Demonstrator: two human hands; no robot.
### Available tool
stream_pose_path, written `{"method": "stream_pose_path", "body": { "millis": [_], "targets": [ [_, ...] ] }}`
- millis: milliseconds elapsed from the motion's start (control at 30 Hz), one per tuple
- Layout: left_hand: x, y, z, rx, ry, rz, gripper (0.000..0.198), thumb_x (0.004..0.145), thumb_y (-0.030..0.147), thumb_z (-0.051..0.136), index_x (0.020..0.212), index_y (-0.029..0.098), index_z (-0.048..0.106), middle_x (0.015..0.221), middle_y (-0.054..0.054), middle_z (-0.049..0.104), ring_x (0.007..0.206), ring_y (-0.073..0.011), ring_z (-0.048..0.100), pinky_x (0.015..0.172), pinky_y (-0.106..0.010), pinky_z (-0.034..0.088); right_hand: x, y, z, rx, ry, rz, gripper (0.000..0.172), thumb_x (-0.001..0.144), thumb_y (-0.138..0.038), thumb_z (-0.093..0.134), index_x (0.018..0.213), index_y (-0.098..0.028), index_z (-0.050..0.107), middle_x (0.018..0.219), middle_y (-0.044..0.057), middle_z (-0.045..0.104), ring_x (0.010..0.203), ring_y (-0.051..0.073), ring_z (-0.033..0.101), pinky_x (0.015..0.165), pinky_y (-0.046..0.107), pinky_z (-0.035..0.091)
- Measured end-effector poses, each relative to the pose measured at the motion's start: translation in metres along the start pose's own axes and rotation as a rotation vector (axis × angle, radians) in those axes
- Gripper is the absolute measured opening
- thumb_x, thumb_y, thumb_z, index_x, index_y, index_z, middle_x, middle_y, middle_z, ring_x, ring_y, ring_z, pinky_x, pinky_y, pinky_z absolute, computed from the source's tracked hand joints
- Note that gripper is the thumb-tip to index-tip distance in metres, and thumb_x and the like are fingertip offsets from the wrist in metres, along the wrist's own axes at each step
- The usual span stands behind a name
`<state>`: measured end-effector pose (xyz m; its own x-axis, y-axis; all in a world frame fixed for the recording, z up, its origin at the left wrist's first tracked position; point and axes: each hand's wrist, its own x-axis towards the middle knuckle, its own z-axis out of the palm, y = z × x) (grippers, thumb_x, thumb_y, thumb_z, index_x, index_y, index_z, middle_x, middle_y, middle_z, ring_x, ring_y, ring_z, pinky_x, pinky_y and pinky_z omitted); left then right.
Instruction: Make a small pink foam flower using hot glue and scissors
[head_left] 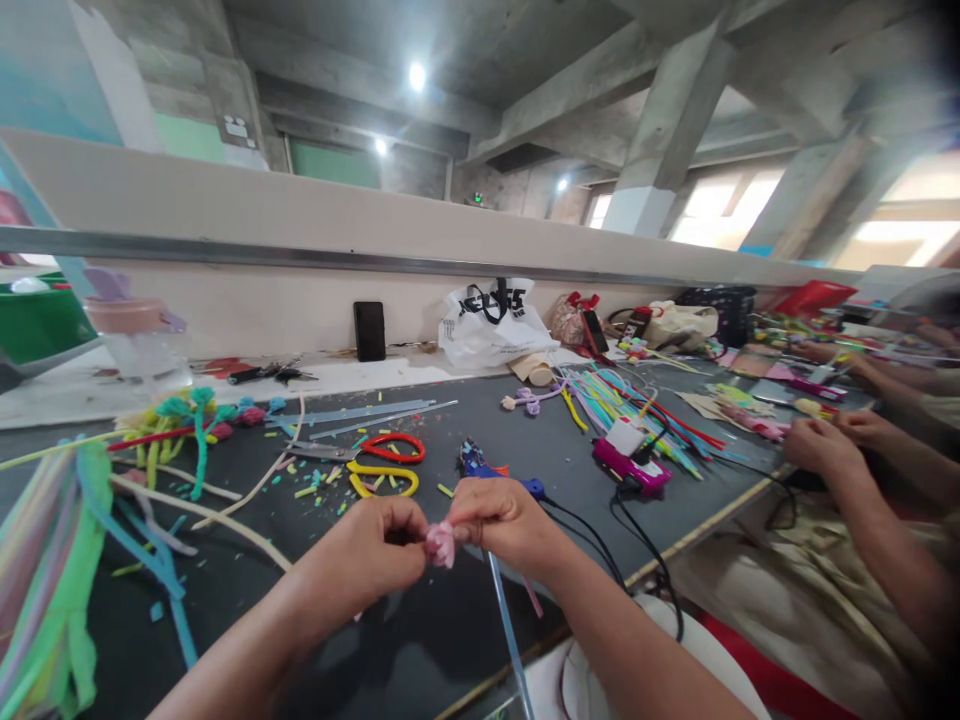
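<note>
Between my two hands, low in the middle of the head view, is a small pink flower-like piece (441,545). My left hand (382,545) pinches its left side with thumb and fingers. From the right, my right hand (499,515) grips its upper right side with closed fingertips. A pale blue strip (504,610) runs down from beneath my right hand. Just beyond the hands lie scissors with red and yellow handles (384,480) and a blue tool (480,462), its lower part hidden by my right hand. Small coloured scraps lie around the scissors.
Coloured strips (49,570) spread over the left side, and more strips (630,400) lie at the back right near a magenta power strip (630,468) with black cables. A phone (369,331) and a white bag (491,325) stand at the back. Another person's hands work at right.
</note>
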<state>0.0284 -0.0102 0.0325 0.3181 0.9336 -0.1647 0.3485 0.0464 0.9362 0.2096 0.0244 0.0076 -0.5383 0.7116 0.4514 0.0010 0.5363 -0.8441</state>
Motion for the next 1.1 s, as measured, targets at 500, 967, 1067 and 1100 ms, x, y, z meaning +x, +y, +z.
{"method": "stream_pose_path", "body": {
  "millis": [500,967,1067,1100],
  "targets": [
    [-0.003,-0.001,0.0,-0.177,-0.038,0.035,0.015,0.069,0.024,0.055,0.058,0.015,0.054,0.047,0.004,0.047,0.043,-0.0068,0.038,0.04,-0.017,0.027,-0.001,0.006,0.003,0.28,0.062,0.165,0.022,0.069,-0.037,0.071,0.068,-0.015,0.071,0.061,0.0,0.055,0.057,0.01,0.047,0.054,0.022,0.034],
    [0.0,-0.007,-0.005,-0.499,-0.17,-0.056,0.018,0.067,0.024,0.064,0.057,0.015,0.051,0.043,0.007,0.041,0.035,-0.0042,0.036,0.036,-0.016,0.032,-0.004,0.016,0.033,0.67,0.246,0.326,0.02,0.061,-0.033,0.079,0.063,-0.015,0.07,0.053,-0.002,0.056,0.052,0.007,0.044,0.055,0.021,0.034],
    [-0.001,-0.006,-0.006,-0.423,-0.04,0.055,0.019,0.074,0.032,0.06,0.066,0.016,0.054,0.048,0.007,0.045,0.04,-0.0055,0.041,0.043,-0.018,0.037,0.0,0.01,0.031,0.797,0.342,0.35,0.02,0.057,-0.03,0.081,0.066,-0.015,0.07,0.059,0.0,0.062,0.054,0.007,0.048,0.055,0.02,0.035],
    [-0.001,-0.006,-0.007,-0.368,0.055,0.134,0.017,0.076,0.032,0.059,0.07,0.016,0.055,0.052,0.006,0.048,0.043,-0.0061,0.043,0.046,-0.018,0.038,0.001,0.008,0.03,0.823,0.372,0.355,0.02,0.057,-0.029,0.081,0.067,-0.015,0.07,0.063,0.001,0.064,0.055,0.007,0.049,0.056,0.02,0.036]
  ]
}}
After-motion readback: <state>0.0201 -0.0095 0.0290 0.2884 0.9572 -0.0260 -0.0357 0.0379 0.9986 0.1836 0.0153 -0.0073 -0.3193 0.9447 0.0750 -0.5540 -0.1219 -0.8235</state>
